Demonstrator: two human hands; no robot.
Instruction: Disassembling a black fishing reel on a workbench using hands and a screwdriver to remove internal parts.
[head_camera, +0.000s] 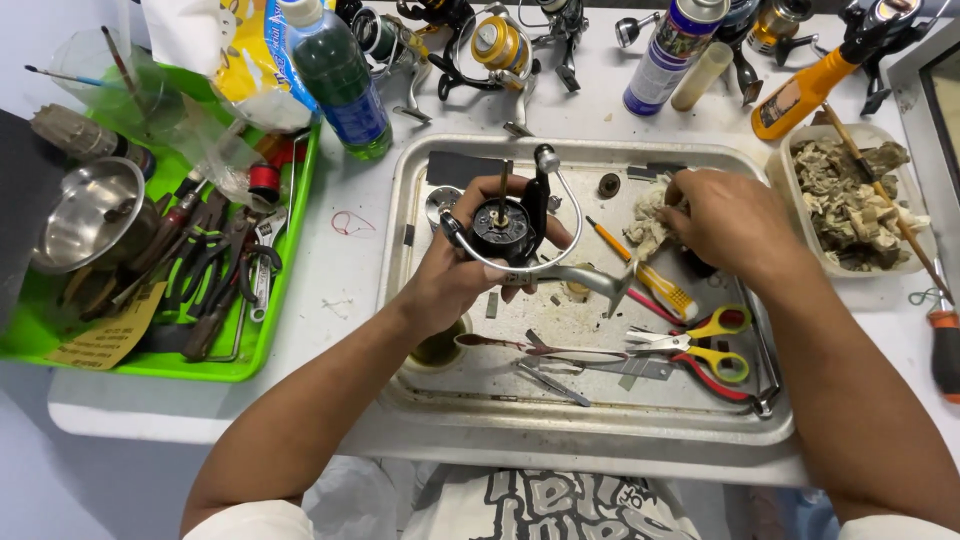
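Repair workbench for fishing reels: a white table (340, 300) carried a metal work tray (480, 400) of scissors (700, 345) and small parts, a green tray (270, 330) of pliers (215, 265) at its left edge, and spare reels (500, 45) with spray cans (665, 55) along its far edge.

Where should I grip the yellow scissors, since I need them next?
Take the scissors by the yellow loops at their right end, coming from the right. The blades point left, across the tray, and the loops lie flat and uncovered.
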